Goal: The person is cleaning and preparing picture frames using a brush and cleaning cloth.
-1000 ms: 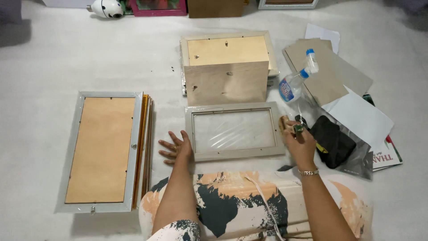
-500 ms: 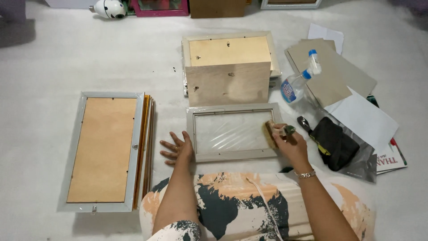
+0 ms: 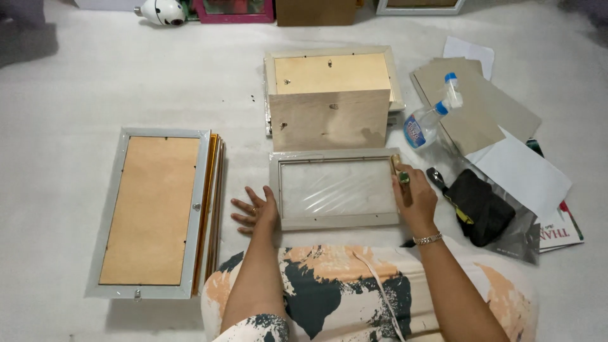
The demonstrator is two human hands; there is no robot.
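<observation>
A grey-white picture frame (image 3: 335,221) lies face down on the white floor in front of my lap, and shiny clear film (image 3: 339,190) shows in its opening. My left hand (image 3: 256,212) rests flat with fingers spread against the frame's left edge. On the frame's right rail sits my right hand (image 3: 415,199), closed on a small tan tool (image 3: 396,166) whose tip points away from me. What kind of tool it is I cannot make out.
A stack of frames (image 3: 152,209) lies at the left, backing up. Behind the frame stands a stack with wooden boards (image 3: 329,95). To the right are a spray bottle (image 3: 430,117), cardboard sheets (image 3: 487,107), white paper (image 3: 522,171), a black pouch (image 3: 484,206) and a magazine (image 3: 560,228).
My right hand has moved left from beside the black pouch onto the frame's right rail, carrying the tan tool. My left hand has stayed at the frame's left edge.
</observation>
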